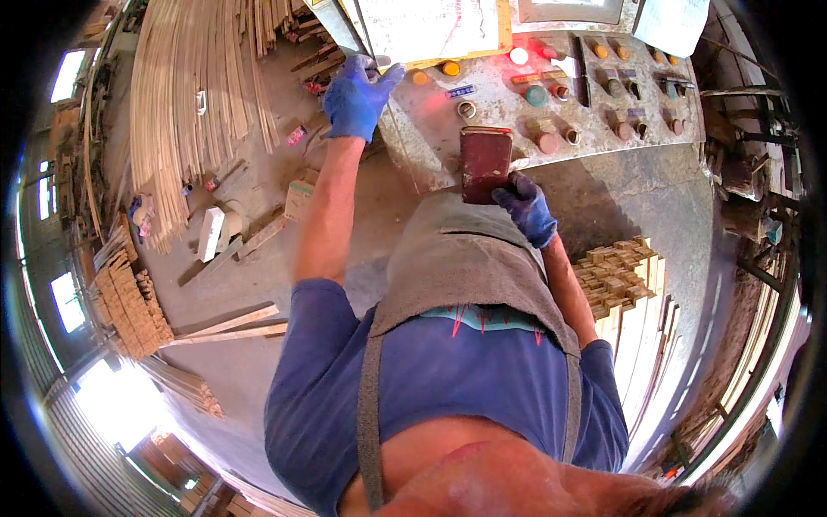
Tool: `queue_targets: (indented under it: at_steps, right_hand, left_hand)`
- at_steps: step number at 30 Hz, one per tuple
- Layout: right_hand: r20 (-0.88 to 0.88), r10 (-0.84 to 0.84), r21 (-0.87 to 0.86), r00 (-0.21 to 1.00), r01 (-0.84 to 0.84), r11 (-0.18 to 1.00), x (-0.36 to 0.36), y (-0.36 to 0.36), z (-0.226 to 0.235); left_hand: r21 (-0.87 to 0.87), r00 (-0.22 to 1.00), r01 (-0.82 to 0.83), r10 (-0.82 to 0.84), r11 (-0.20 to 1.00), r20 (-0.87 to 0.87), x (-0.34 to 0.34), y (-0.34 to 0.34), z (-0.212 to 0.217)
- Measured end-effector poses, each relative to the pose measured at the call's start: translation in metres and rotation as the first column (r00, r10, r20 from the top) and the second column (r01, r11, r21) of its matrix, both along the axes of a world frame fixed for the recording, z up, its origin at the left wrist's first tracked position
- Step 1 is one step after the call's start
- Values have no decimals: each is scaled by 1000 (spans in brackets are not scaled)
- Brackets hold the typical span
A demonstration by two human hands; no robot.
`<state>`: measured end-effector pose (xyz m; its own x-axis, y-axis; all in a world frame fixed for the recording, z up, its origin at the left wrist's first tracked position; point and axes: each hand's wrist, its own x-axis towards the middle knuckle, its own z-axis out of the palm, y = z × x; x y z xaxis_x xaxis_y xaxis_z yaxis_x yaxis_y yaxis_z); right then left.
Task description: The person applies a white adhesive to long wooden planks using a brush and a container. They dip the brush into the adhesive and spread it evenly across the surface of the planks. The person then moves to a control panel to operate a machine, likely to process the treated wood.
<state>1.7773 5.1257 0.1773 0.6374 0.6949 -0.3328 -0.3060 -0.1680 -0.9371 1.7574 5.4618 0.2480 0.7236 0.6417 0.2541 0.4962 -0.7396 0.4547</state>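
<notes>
1. Two hands in blue rubber-coated gloves are working at a grey metal control panel (pixel 482 146) studded with round push-buttons and knobs.
2. Left hand (pixel 357 96) is reaching up to the panel's upper left corner, fingers spread and released, fingertips touching the panel edge just below a pale rectangular paper sheet (pixel 431 30) lying on a yellowish board.
3. Right hand (pixel 527 207) is grasping the lower right corner of a dark red rectangular wallet-like case (pixel 485 164), fingers curled around it.
4. That case is standing upright against the panel's lower front edge, just below a round metal socket and beside a reddish knob.
5. One red indicator lamp (pixel 519 55) is glowing near the panel top; a small blue rectangular label (pixel 461 90) is sitting to its lower left, beside an orange button (pixel 450 68).
6. White paper sheet (pixel 672 24) is hanging at the panel's upper right corner.
7. Stacked pale wooden blocks and boards (pixel 624 276) are lying just right of the person; long thin wooden strips (pixel 185 103) are piled on the floor to the left.
</notes>
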Motion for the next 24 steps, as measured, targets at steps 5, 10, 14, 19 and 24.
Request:
queue_targets:
  at_steps: [5, 10, 14, 19, 24]
  right_hand:
    - [63, 79, -3, 995, -79, 997, 5, -8, -20]
    - [49, 96, -30, 994, -95, 995, 6, -7, 12]
    - [135, 137, -75, 981, -127, 989, 17, -10, 41]
    - [285, 137, -88, 949, -116, 989, 31, -7, 46]
    - [55, 53, -40, 997, -51, 998, 25, -12, 49]
  left_hand:
    - [-5, 995, -101, 101, 995, -17, 16, 9, -9]
    - [-44, 997, -71, 70, 997, -12, 13, 13, -9]
    - [-252, 997, -60, 71, 966, 35, 5, 2, 9]
    - [-307, 989, 31, 15, 951, 146, 0, -2, 24]
    - [-180, 969, 91, -46, 979, 243, 0, 3, 6]
